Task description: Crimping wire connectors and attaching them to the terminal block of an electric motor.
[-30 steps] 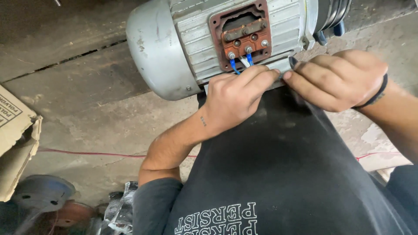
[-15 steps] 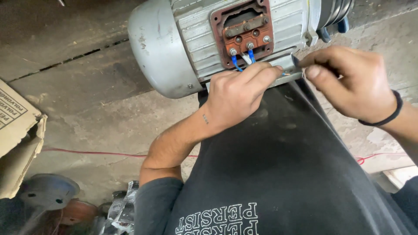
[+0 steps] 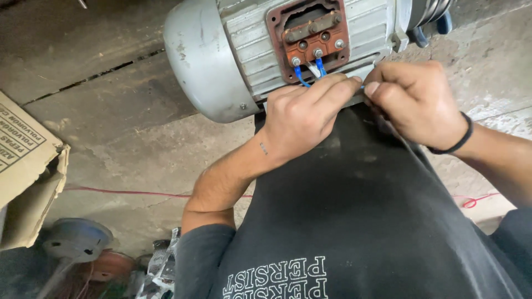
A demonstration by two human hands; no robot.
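Note:
A grey electric motor (image 3: 221, 55) lies on the concrete floor, its rust-red terminal box (image 3: 308, 36) open and facing me. Two blue-sleeved wires (image 3: 310, 71) run down from the lower terminals. My left hand (image 3: 302, 116) is curled just below the box, its fingertips pinching the wire ends. My right hand (image 3: 413, 99), with a black band on the wrist, meets it from the right, thumb and forefinger pressed together at the same spot. What they pinch is hidden between the fingers. My dark shirt (image 3: 354, 221) fills the lower view.
A cardboard box (image 3: 25, 166) stands at the left edge. A thin red wire (image 3: 127, 192) runs across the concrete floor. A round metal part (image 3: 75, 239) and crumpled foil-like scraps (image 3: 158, 266) lie at the lower left.
My right hand has shifted left and closed in against my left hand's fingertips under the terminal box. The view has drifted slightly; the motor stays put.

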